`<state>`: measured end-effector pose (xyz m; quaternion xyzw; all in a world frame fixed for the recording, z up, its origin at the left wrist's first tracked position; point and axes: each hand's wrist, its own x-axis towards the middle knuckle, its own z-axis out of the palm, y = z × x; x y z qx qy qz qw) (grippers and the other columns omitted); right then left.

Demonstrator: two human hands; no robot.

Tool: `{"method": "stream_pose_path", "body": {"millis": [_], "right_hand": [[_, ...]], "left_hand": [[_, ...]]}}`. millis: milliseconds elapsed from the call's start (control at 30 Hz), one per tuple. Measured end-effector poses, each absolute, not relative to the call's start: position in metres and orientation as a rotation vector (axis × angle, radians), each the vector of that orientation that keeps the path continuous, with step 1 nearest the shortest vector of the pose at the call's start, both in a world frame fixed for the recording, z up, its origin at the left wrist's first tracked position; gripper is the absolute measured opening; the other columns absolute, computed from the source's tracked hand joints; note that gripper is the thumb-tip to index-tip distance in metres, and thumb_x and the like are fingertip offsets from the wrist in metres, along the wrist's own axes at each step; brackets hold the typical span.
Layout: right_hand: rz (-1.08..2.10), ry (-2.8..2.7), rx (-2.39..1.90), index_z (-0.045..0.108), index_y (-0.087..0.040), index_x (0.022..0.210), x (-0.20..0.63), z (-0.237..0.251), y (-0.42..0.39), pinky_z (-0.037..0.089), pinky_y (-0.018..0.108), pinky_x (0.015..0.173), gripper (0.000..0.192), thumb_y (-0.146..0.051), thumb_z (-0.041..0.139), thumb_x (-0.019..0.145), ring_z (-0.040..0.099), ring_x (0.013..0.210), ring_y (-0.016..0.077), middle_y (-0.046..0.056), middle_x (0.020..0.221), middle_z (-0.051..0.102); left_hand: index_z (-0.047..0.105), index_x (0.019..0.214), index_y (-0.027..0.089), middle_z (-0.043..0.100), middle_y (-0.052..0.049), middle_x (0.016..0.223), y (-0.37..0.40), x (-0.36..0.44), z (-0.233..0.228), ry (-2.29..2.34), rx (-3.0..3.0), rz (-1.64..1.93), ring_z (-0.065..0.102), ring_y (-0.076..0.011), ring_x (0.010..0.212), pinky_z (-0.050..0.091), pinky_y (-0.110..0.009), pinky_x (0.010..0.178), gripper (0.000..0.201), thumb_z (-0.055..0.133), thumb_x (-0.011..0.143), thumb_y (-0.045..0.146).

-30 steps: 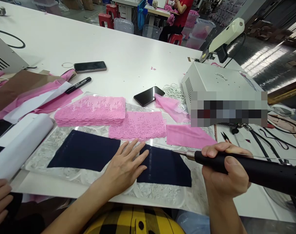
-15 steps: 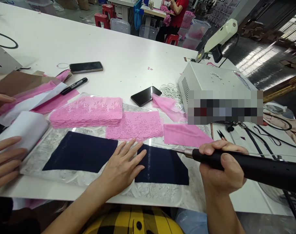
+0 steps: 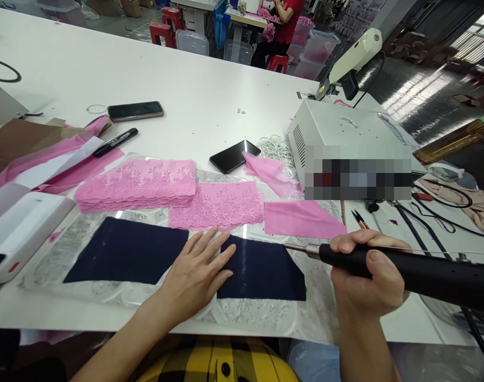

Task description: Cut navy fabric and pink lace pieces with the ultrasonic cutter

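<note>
My left hand (image 3: 196, 270) lies flat, fingers spread, on a dark navy fabric strip (image 3: 126, 250) that rests on a clear plastic sheet (image 3: 261, 315) near the table's front edge. My right hand (image 3: 365, 278) grips a long black handheld tool (image 3: 421, 276); its thin metal tip (image 3: 300, 247) touches the navy fabric's right end. Behind the navy strip lie a stack of pink lace (image 3: 136, 183), a second pink lace piece (image 3: 216, 204) and a plain pink fabric piece (image 3: 301, 220).
A white machine box (image 3: 341, 132) stands at the right, with cables and small snips (image 3: 359, 218) beside it. Two phones (image 3: 234, 155) (image 3: 135, 110), a black marker (image 3: 115, 141), white elastic loops (image 3: 276, 146) and a white roll (image 3: 23, 228) lie around. A person sits at the far table.
Another person's hand at the lower left has gone from view. The white roll has shifted. My hands and the tool stay almost where they were.
</note>
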<state>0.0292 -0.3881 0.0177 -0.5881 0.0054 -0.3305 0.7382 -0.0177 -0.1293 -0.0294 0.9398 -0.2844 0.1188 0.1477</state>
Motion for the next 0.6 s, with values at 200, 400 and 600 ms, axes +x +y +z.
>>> {"method": "stream_pose_path", "body": {"millis": [200, 400, 600], "right_hand": [[-0.731, -0.021, -1.312, 0.053, -0.019, 0.07, 0.031, 0.017, -0.385, 0.046, 0.031, 0.049, 0.012, -0.022, 0.06, 0.061, 0.051, 0.05, 0.0118, -0.002, 0.069, 0.056], [-0.758, 0.06, -1.27, 0.052, -0.019, 0.068, 0.02, 0.026, -0.401, 0.044, 0.03, 0.049, 0.012, -0.023, 0.057, 0.057, 0.049, 0.05, 0.0114, -0.002, 0.069, 0.054], [-0.74, 0.181, -1.197, 0.049, -0.021, 0.065, 0.003, 0.029, -0.427, 0.041, 0.029, 0.048, 0.017, -0.024, 0.055, 0.05, 0.046, 0.049, 0.0113, -0.003, 0.066, 0.052]], "left_hand": [[0.058, 0.128, 0.018, 0.051, -0.011, 0.142, -0.127, -0.016, -0.033, -0.841, 2.707, 0.375, 0.043, -0.0326, 0.135, 0.041, -0.052, 0.105, 0.034, 0.047, 0.097, 0.027], [0.057, 0.126, 0.014, 0.053, -0.015, 0.14, -0.131, -0.018, -0.02, -0.927, 2.664, 0.492, 0.046, -0.0314, 0.133, 0.044, -0.049, 0.103, 0.032, 0.05, 0.096, 0.021], [0.061, 0.117, 0.011, 0.065, -0.011, 0.123, -0.183, -0.031, -0.009, -1.123, 2.459, 0.56, 0.056, -0.0244, 0.122, 0.044, -0.041, 0.103, 0.026, 0.049, 0.093, 0.012]]}}
